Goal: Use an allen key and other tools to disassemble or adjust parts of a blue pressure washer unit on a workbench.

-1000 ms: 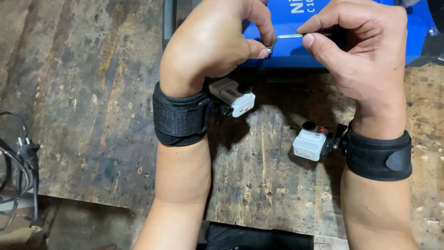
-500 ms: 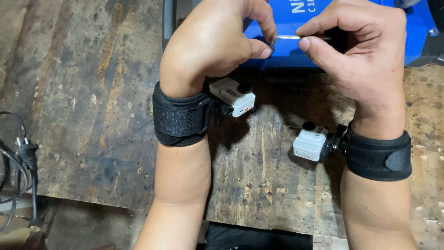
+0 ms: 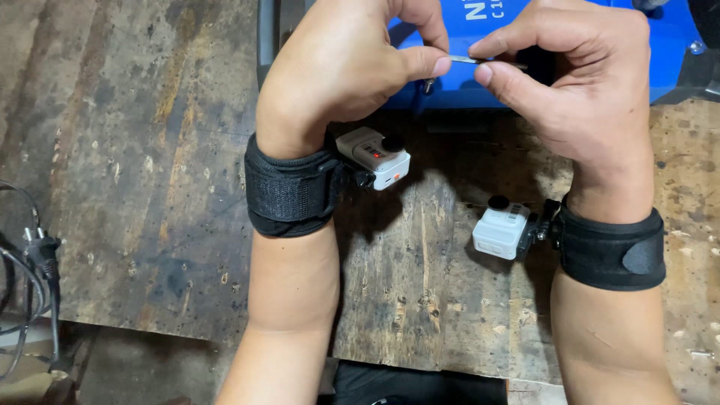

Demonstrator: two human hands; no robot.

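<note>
A worn, scarred brown wooden table (image 3: pixel 150 150) is spread across the view, its planks stained and chipped. At its far edge a blue, hard-shelled machine housing (image 3: pixel 480 90) is seen, partly hidden behind the hands. At the left edge a black power plug with its cable (image 3: pixel 41 255) is draped off the table.

Both forearms are raised over the planks. A wide black fabric wrist strap (image 3: pixel 289 191) is worn on the left wrist, with a small white camera (image 3: pixel 375 156) clipped to it; a second black strap (image 3: pixel 611 251) and a second small white camera (image 3: pixel 501 229) are carried on the right wrist.

The left hand (image 3: pixel 341 67) is curled narrow, thumb pressed to fingertip, and one end of a thin, silvery metal pin (image 3: pixel 463 59) is pinched there. The right hand (image 3: pixel 577 82) is closed just as narrowly on the other end, forefinger over thumb. The thin pin is thus held in the air between the two hands, just in front of the blue housing and above the table.

A slip looks like the main risk: so slight a piece is gripped only by fingertips, and uneven pressure could bend it or let it drop into the dark gap by the housing, where it would be hard to find.
</note>
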